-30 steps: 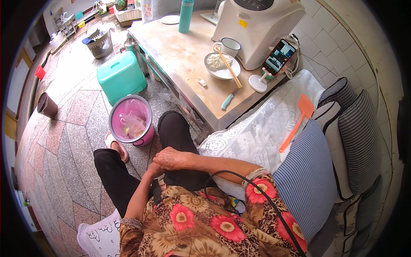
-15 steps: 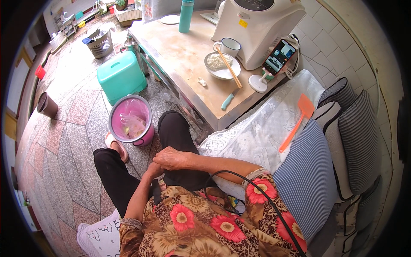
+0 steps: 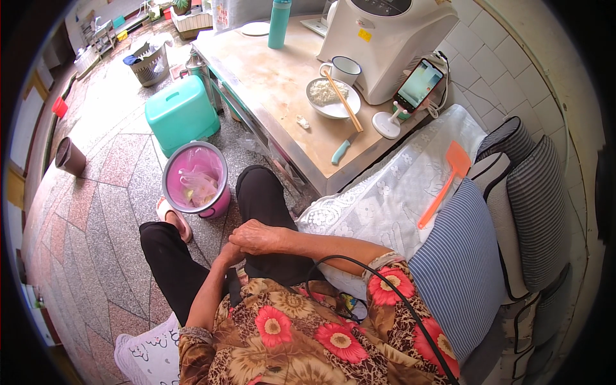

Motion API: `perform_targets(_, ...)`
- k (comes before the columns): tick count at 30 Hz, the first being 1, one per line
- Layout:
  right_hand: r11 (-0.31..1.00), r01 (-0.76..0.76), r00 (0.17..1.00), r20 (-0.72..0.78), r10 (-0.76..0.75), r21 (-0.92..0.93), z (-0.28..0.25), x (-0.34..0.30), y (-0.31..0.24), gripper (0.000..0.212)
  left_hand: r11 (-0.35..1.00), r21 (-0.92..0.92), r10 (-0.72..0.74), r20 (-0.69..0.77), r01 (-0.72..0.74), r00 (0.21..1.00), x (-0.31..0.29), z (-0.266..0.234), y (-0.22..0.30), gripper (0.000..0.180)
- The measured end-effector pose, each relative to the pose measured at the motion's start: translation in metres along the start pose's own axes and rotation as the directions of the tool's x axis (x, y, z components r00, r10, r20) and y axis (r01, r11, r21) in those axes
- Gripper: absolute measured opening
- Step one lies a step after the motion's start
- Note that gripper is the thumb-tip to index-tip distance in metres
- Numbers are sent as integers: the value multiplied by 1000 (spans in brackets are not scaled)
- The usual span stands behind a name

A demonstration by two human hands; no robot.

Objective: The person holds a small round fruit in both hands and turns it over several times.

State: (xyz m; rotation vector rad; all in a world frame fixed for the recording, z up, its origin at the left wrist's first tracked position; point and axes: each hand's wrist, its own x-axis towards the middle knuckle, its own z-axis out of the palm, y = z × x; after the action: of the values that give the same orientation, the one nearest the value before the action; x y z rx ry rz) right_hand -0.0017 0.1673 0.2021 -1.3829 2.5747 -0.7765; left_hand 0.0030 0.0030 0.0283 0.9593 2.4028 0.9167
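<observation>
My two hands meet over my lap, close to my right knee. On top is my right hand [image 3: 255, 237], its fingers curled and closed round my left hand [image 3: 231, 255]. The left hand's fingers are hidden beneath it, and no object shows between the two. Past my right knee, a white bowl [image 3: 343, 110] of white rice-like food [image 3: 324, 92] stands on the table [image 3: 256, 77], with chopsticks [image 3: 343, 102] laid across it. Nearer me lie a knife with a light teal handle [image 3: 341, 153] and a small whitish scrap [image 3: 303, 122].
A pink bin [image 3: 218, 204] with a plastic liner stands before my knees, beside a teal box [image 3: 181, 114]. Behind the bowl are an enamel mug [image 3: 347, 69] and a white appliance [image 3: 385, 48]. A phone [image 3: 418, 85] stands at right. An orange fly swatter [image 3: 443, 186] lies by striped cushions [image 3: 459, 256].
The phone's screen has switched from several small pictures to one pale blue-green picture. My hands stay clasped in the same place.
</observation>
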Motion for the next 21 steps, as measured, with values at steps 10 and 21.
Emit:
perform_targets(10, 1000, -3, 1000, 6, 3, 4, -5, 0, -4, 12, 999, -36, 7, -19, -8, 1000, -1, 3, -5, 33)
perform_targets(21, 1000, 4, 999, -42, -4, -4, 1, 1, -1, 14, 999, -39, 8, -48, -10, 999, -1, 5, -6, 34)
